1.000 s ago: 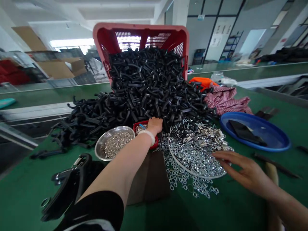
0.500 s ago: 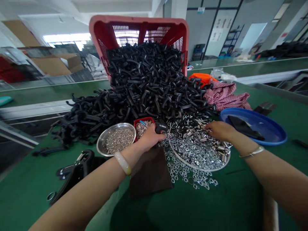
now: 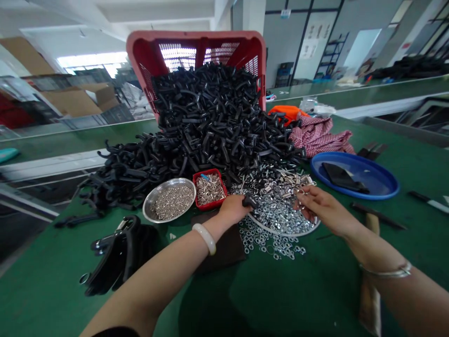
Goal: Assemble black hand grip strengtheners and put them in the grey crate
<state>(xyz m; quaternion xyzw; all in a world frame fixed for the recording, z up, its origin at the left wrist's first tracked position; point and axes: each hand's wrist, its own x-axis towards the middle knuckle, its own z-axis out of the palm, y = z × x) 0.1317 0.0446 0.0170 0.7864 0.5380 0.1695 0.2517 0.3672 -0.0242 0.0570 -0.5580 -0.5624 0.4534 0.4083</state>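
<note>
My left hand (image 3: 235, 209) is closed round a black curved handle piece (image 3: 250, 201), held at the left rim of a round plate (image 3: 270, 230). The plate bears a heap of small metal nuts (image 3: 277, 213), with springs and pins toward its far side. Over the plate's right side is my right hand (image 3: 322, 208), its thumb and fingers pinched together. Something small and shiny shows at those fingertips, too small to name. Left of my left hand stand a red tray (image 3: 211, 206) of metal pins and a steel bowl (image 3: 147, 213) of small metal parts.
A tilted red crate (image 3: 196, 35) spills a large pile of black handles (image 3: 210, 126). Right lie a blue tray (image 3: 382, 185), a checked cloth (image 3: 321, 135) and a hammer (image 3: 371, 276). Black assembled parts (image 3: 121, 257) lie left; a dark mat (image 3: 224, 252) is under my left forearm.
My left hand has moved right with the black handle, clear of the red tray. The right hand has drawn back from the far springs, fingers pinched and turned upward. The view has shifted slightly.
</note>
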